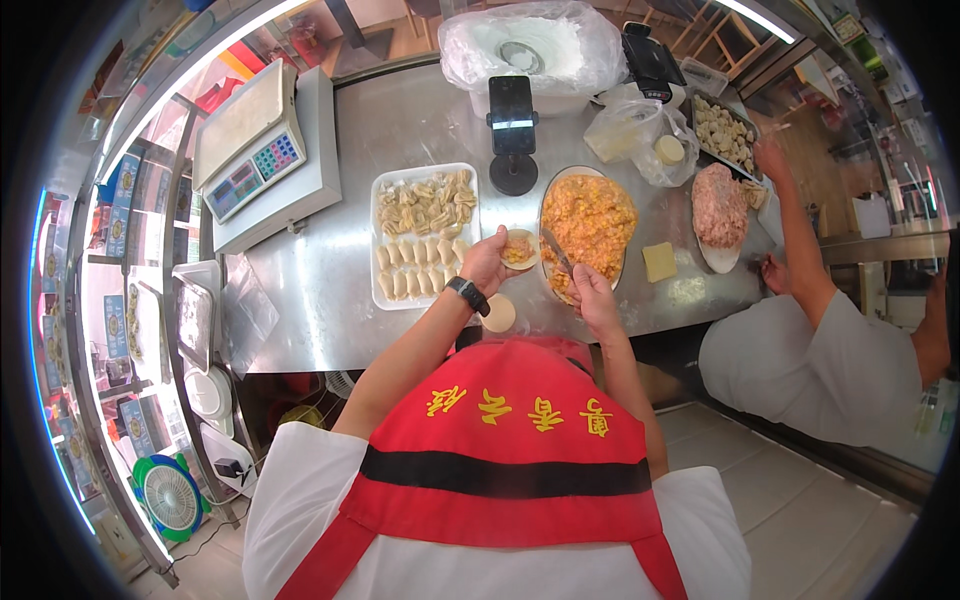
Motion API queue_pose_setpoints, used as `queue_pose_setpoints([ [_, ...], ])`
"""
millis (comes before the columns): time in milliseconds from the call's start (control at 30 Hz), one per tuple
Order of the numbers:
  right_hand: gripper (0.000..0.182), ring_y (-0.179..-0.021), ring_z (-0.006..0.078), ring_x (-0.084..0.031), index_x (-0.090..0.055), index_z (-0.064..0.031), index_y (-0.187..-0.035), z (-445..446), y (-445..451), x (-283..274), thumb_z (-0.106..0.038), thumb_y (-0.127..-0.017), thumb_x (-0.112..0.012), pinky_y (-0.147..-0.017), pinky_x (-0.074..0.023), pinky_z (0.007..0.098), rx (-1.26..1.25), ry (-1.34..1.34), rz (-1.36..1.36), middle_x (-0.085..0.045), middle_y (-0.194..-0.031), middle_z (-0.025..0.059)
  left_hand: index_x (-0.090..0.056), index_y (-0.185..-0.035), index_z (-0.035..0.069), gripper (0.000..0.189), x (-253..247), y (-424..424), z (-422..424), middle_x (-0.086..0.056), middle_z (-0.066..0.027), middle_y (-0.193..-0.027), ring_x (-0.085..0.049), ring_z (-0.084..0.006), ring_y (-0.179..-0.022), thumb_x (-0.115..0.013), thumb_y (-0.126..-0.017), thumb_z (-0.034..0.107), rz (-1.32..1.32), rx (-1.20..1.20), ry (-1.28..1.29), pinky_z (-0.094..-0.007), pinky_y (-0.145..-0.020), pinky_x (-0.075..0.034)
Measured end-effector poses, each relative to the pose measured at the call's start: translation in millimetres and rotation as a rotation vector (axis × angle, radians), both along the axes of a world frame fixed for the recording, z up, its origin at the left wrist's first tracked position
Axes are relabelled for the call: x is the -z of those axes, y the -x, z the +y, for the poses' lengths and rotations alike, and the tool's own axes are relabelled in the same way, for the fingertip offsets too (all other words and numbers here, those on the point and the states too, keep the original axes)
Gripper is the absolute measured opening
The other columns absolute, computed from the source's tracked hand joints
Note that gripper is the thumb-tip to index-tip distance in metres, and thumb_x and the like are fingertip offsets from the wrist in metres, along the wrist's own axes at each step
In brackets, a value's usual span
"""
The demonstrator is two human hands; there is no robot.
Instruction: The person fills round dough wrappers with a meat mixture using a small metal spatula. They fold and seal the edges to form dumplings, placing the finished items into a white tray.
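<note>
In my left hand [489,262] lies a round dumpling wrapper with orange filling on it [518,250]. My right hand [594,296] grips the handle of a metal spreading knife [556,248], whose blade rests over the near left part of a plate heaped with orange and yellow filling [591,214]. Left of my hands, a white tray [379,217] holds pleated dumplings at the back and smooth folded ones in front. A stack of round wrappers [499,313] sits by the table's near edge. Square yellow wrappers [660,262] lie right of the filling.
A phone on a stand [513,142] rises behind the filling. Farther back is a plastic-covered tub of white powder [532,56]. A scale [251,161] stands at the left. At the right, a co-worker's arm [806,225] reaches beside minced meat [720,206] and a dumpling tray [697,161].
</note>
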State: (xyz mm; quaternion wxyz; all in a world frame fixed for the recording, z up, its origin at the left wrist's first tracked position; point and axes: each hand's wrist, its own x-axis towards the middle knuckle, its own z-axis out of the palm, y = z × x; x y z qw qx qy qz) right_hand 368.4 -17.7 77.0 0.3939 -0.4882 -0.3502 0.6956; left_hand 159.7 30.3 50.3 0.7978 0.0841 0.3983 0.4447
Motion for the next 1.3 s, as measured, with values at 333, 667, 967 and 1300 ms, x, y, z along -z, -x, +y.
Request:
queue_pose_setpoints([
  [333,0.021,-0.056,0.0012,-0.039,-0.060,-0.0020,-0.103,-2,12,13,-0.021,-0.096,-0.052,-0.050,-0.0301,0.0168,0.030,-0.112,-0.017,-0.049,-0.068,-0.0062,-0.050,-0.115,-0.005,0.045,-13,-6,-3,-0.060,-0.0163,-0.110,-0.062,-0.0290,-0.099,-0.031,-0.102,0.033,0.175,-0.013,-0.018,-0.0405,-0.083,-0.055],
  [667,0.021,-0.047,0.0021,-0.031,-0.059,-0.0043,-0.099,-12,8,21,-0.023,-0.097,-0.050,-0.043,-0.0234,0.0174,0.053,-0.191,-0.011,-0.045,-0.062,-0.0063,-0.048,-0.116,-0.005,0.044,-16,-4,-2,-0.058,-0.0152,-0.112,-0.060,-0.0264,-0.102,-0.030,-0.102,0.032,0.006,-0.066,-0.008,-0.0413,-0.089,-0.051],
  [967,0.031,-0.041,0.0027,-0.026,-0.060,-0.0053,-0.092,-14,-6,22,-0.032,-0.099,-0.045,-0.038,-0.0193,0.0189,-0.150,0.203,0.167,-0.041,-0.057,-0.0062,-0.047,-0.118,-0.004,0.043,-21,-7,0,-0.058,-0.0151,-0.115,-0.060,-0.0269,-0.102,-0.029,-0.102,0.033,0.049,-0.016,-0.005,-0.0414,-0.089,-0.051],
  [1300,0.029,-0.081,0.0081,-0.060,-0.061,0.0008,-0.110,8,21,18,0.001,-0.082,-0.067,-0.075,-0.0491,0.0217,0.143,-0.204,0.017,-0.064,-0.092,0.0023,-0.050,-0.116,-0.002,0.047,-27,-12,-4,-0.064,-0.0142,-0.102,-0.066,-0.0228,-0.081,-0.029,-0.101,0.038,0.175,0.133,-0.038,-0.0315,-0.065,-0.055],
])
